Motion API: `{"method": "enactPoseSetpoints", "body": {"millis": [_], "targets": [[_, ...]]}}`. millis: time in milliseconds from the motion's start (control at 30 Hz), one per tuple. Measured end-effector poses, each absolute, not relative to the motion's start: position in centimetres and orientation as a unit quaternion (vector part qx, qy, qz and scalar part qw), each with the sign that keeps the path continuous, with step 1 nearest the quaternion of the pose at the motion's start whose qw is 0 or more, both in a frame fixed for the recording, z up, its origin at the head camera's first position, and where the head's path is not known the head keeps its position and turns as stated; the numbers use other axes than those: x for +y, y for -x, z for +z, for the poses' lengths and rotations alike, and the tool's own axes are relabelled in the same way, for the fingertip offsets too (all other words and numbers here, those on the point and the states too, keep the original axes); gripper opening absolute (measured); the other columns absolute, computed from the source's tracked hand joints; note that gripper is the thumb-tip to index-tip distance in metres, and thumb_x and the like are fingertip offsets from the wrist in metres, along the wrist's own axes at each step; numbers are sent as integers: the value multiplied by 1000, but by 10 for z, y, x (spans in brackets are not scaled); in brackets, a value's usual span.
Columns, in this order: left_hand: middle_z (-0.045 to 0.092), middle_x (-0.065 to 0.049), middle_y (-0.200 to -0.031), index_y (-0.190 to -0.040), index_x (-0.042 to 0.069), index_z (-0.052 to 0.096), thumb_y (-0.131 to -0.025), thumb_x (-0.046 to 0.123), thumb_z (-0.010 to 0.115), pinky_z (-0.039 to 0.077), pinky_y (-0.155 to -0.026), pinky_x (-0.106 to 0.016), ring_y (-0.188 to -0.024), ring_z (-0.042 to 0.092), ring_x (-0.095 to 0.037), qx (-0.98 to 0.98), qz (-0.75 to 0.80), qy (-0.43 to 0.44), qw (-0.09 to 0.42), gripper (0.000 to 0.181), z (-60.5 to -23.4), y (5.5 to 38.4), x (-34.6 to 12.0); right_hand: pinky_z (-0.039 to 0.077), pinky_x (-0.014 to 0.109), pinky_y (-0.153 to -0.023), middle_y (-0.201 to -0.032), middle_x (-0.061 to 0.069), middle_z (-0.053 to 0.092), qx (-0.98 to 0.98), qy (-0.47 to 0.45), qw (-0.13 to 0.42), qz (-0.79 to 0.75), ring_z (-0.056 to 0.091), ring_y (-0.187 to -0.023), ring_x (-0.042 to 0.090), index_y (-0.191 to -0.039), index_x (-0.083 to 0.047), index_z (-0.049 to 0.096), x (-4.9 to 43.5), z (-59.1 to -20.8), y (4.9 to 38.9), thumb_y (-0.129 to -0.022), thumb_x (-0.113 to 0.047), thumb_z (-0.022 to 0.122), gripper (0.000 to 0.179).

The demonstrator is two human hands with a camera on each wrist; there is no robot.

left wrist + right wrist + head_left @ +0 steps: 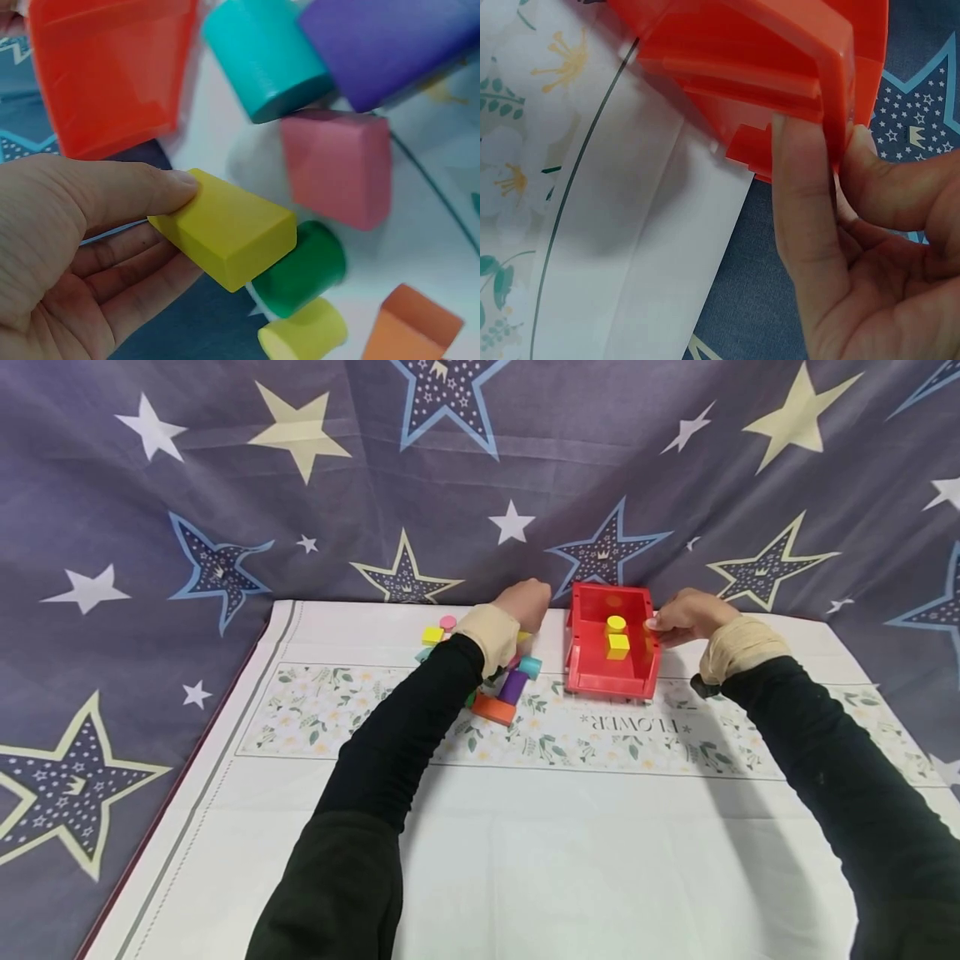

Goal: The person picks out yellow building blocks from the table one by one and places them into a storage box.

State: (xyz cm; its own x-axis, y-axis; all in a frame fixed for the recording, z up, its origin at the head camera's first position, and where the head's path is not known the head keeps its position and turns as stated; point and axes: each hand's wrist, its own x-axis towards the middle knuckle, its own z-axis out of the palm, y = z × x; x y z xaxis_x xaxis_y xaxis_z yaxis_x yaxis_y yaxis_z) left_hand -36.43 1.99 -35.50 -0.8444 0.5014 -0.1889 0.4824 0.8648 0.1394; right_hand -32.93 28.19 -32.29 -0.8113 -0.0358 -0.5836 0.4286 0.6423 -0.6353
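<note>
Pinched between the thumb and fingers of my left hand (527, 603) is a yellow rectangular block (236, 229), close over a green cylinder (306, 266) in the left wrist view. A pink block (330, 166), a teal cylinder (266, 64) and a purple block (390, 49) lie beside it. My right hand (692, 612) grips the side wall of a red plastic bin (588, 670), its thumb and fingers on either side of the wall in the right wrist view. Inside the bin are a yellow cylinder (616, 624) and a yellow cube (618, 648). My left forearm hides part of the block pile in the head view.
An orange block (493, 710) lies at the pile's near edge, with a yellow block (432, 636) and a pink piece (447, 622) at its far left. A white flowered cloth (600, 852) covers the table. A star-patterned curtain (450, 485) hangs right behind.
</note>
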Motion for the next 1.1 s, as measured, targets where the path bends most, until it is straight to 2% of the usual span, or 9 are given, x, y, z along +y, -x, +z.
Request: {"method": "enactPoseSetpoints", "body": {"millis": [133, 367, 533, 800, 900, 1100], "targets": [[74, -11, -102, -107, 2, 70, -97, 5, 59, 49, -74, -33, -82, 60, -19, 957, 55, -268, 91, 15, -346, 366, 22, 62, 30, -74, -74, 1, 60, 859, -114, 287, -409, 64, -66, 11, -101, 7, 59, 282, -322, 329, -100, -10, 62, 18], [72, -10, -96, -99, 2, 71, -93, 4, 62, 53, -77, -32, -81, 60, -21, 951, 83, -290, 66, 11, -327, 362, 29, 61, 28, -71, -73, 1, 59, 858, -119, 285, -411, 64, -65, 11, -98, 6, 59, 282, -322, 329, -100, -10, 62, 17], [70, -9, -94, -97, 3, 70, -93, 5, 64, 53, -81, -31, -83, 58, -20, 947, 84, -304, 60, 7, -310, 355, 38, 62, 28, -72, -75, 2, 59, 858, -120, 288, -407, 64, -65, 11, -103, 8, 58, 283, -323, 329, -100, -11, 61, 20], [75, -11, -104, -108, 2, 73, -95, 9, 66, 58, -91, -28, -89, 67, -20, 948, 97, -298, 61, 16, -282, 349, 55, 62, 29, -74, -75, 2, 59, 858, -120, 290, -406, 64, -65, 11, -104, 9, 58, 283, -323, 329, -101, -11, 61, 20], [74, -9, -100, -107, 3, 72, -96, 9, 66, 58, -90, -26, -88, 67, -18, 948, 108, -293, 62, 14, -274, 348, 61, 62, 30, -74, -74, 2, 60, 860, -120, 286, -405, 64, -65, 11, -105, 9, 59, 282, -322, 329, -100, -12, 62, 21], [61, -4, -80, -93, 5, 66, -95, 9, 63, 57, -76, -24, -77, 60, -17, 947, 125, -290, 58, 6, -268, 348, 73, 62, 32, -79, -75, 2, 61, 861, -129, 282, -403, 65, -65, 11, -108, 10, 58, 280, -321, 328, -100, -12, 63, 24]]}}
